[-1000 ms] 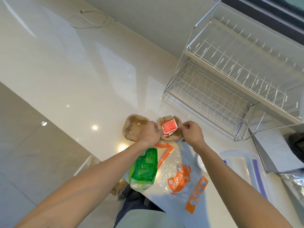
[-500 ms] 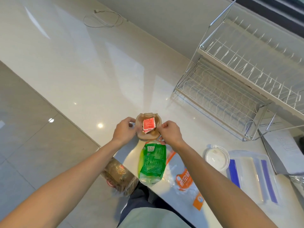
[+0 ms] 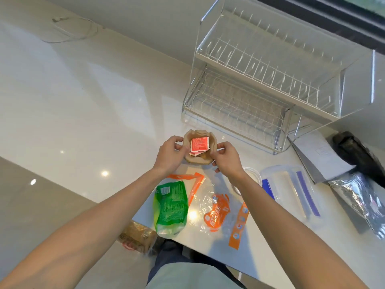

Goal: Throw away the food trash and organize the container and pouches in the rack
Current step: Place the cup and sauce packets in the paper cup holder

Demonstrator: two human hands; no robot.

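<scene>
A brown pulp tray [image 3: 210, 140], folded up, holds a red sauce packet [image 3: 199, 144]. My left hand [image 3: 170, 154] grips its left side and my right hand [image 3: 226, 158] grips its right side, just above the counter. Nearer me lie a green pouch [image 3: 169, 207] and a clear pouch with orange print [image 3: 217, 213]. A clear plastic container with blue strips [image 3: 291, 190] lies to the right, with a round white lid [image 3: 253, 174] beside it, partly hidden by my right forearm. The two-tier wire rack [image 3: 260, 84] stands behind the tray.
A foil bag [image 3: 358, 197], a dark object [image 3: 352, 149] and a white paper [image 3: 318, 157] lie at the right. A white cable [image 3: 70, 30] lies at the far left of the counter [image 3: 83, 101]. A brown bag [image 3: 137, 236] sits on the floor below the counter edge.
The pulp tray went from spread open in two halves to folded together between both hands. The camera view has shifted, so the rack appears closer.
</scene>
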